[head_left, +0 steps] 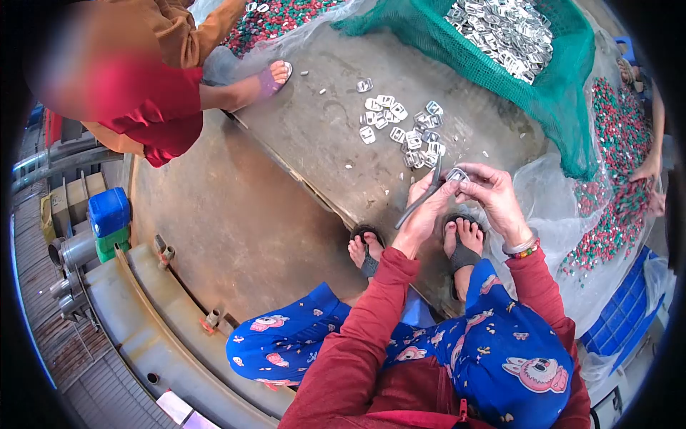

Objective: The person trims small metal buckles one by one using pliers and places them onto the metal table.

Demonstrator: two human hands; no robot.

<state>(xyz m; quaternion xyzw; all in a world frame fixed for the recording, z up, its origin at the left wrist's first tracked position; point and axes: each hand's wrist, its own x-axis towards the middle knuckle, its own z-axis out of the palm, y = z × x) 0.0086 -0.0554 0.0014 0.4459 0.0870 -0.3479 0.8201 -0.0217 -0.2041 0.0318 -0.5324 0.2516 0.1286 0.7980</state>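
Observation:
My left hand (423,219) and my right hand (496,199) are close together in front of me, both closed at the fingertips on one silver buckle-like metal piece (457,175). A slim, dark, slightly curved tool (421,198) lies along my left hand; its exact kind I cannot make out, and the fingers partly hide how it is held. Just beyond my hands, several similar metal pieces (413,139) lie loosely on the grey floor (307,136). My right wrist wears beaded bands.
A green mesh net (493,68) holds a heap of metal pieces (504,36). Red and green small pieces (607,207) lie on clear plastic sheeting at right, where another person's hand (649,171) reaches in. Another person (161,86) is at upper left. Blue container (109,211) stands left.

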